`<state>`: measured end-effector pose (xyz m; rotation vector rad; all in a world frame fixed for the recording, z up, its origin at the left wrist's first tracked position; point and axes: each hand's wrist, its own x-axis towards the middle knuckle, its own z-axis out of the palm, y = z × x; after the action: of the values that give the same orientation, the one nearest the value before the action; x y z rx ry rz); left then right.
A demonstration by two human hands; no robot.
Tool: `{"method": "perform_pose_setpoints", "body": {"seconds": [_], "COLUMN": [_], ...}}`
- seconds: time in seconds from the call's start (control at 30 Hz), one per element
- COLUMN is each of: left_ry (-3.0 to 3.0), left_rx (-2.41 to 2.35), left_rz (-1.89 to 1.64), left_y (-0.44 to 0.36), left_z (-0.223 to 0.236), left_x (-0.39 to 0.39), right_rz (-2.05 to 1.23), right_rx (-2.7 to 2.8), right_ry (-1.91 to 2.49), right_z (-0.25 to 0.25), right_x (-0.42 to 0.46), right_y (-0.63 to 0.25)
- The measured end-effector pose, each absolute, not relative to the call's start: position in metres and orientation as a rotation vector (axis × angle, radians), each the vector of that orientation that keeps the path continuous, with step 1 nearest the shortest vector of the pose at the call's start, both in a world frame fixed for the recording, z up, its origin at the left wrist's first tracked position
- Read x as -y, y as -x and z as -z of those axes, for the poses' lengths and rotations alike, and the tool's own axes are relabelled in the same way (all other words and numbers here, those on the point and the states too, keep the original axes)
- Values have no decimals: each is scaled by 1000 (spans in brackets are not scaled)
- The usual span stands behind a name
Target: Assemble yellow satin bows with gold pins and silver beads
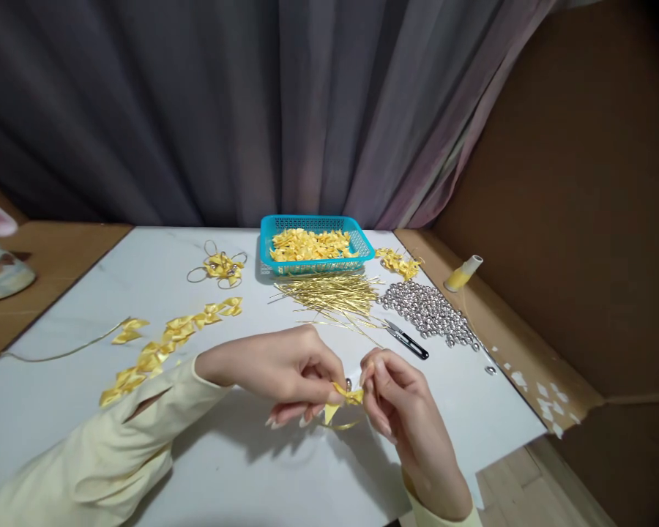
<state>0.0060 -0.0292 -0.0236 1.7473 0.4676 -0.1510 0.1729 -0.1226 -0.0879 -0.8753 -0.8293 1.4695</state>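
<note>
A yellow ribbon bow (pixel 354 397) is pinched between the thumb and fingers of my left hand (pixel 291 373). A small silver bead (pixel 348 384) sits at the bow's upper edge. Below the bow curves a thin gold wire (pixel 343 426). Close on the right, my right hand (pixel 406 406) is closed in a pinch, apparently on the wire's end; its fingers partly hide it. Both hands are just above the white tabletop (pixel 231 468). Beyond the right hand lie small black-handled thread snips (pixel 409 341).
A blue basket (pixel 318 268) of yellow bows stands at the back, with gold wires (pixel 329 294) before it. Silver beads (pixel 431 311) spread to the right, near a thread cone (pixel 463 274). Bows lie in a row (pixel 165 344) at left, below a looped cluster (pixel 223 268).
</note>
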Motion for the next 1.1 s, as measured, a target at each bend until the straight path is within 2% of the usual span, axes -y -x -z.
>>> {"method": "perform_pose_setpoints", "body": {"seconds": [0.23,0.5,1.1], "left_ry": [-1615,-1524,-1281], "left_rx": [-423,-419,-344], "left_rz": [114,72,11], "left_y": [-4,-4,1], "left_z": [31,33,43], "left_x": [21,17,13], "right_rz": [-1739,-1537,-1333], "right_rx": [617,660,811], "right_ry": [717,812,1034], "right_z": [86,83,93], "right_x": [123,131,140], "right_y": [-183,-178,-163]}}
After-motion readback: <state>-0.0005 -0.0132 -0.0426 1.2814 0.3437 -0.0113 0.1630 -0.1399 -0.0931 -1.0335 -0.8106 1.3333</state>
